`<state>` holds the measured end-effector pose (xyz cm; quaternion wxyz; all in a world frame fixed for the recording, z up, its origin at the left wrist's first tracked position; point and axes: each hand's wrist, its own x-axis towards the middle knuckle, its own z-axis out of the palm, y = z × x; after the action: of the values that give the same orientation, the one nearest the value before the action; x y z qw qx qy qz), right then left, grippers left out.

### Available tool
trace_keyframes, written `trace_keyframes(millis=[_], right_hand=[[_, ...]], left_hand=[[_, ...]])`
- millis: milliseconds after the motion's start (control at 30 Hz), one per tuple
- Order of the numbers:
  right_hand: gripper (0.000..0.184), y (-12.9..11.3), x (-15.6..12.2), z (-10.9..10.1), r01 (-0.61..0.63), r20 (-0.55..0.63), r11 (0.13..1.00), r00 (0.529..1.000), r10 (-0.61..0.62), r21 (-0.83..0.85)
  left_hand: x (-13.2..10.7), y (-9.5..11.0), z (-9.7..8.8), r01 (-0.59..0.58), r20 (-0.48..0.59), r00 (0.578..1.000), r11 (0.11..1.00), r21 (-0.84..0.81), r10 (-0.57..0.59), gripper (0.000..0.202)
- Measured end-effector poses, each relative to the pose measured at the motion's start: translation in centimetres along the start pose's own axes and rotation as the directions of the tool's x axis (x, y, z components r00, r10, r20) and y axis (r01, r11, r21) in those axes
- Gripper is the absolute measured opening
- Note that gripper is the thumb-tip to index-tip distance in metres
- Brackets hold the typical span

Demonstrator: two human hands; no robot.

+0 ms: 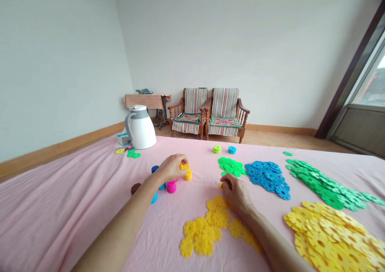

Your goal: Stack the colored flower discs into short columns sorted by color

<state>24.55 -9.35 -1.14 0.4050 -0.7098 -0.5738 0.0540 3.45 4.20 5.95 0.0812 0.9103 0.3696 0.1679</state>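
My left hand (172, 167) is closed on a yellow snowflake disc (184, 166), held just above a small yellow stack (188, 175) on the pink cloth. A magenta stack (171, 186), blue pieces (155, 169) and a brown piece (135, 188) lie round that hand. My right hand (236, 192) rests on the cloth with its fingers curled and pinches a small yellow disc (220, 185) at the top of a patch of loose yellow discs (207, 226).
Heaps of light green (231, 166), blue (267, 178), dark green (321, 184) and yellow (333, 234) discs lie to the right. A white jug (140, 127) stands at the back left. Small green (217, 149) and blue (232, 150) stacks sit farther back. Two wooden chairs (207, 113) stand beyond.
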Motion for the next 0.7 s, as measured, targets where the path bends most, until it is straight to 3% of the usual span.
trace_keyframes(millis=[300,700], right_hand=[[0.019,0.3,0.0,0.2,0.000,0.008,1.000,1.000,0.000,0.006],[0.019,0.1,0.0,0.0,-0.004,0.009,1.000,1.000,0.004,-0.009]], left_hand=[[0.1,-0.1,1.2,-0.008,0.064,0.998,1.000,0.024,0.006,0.021],[-0.1,0.1,1.2,-0.032,0.085,0.996,0.999,0.043,0.028,0.019]])
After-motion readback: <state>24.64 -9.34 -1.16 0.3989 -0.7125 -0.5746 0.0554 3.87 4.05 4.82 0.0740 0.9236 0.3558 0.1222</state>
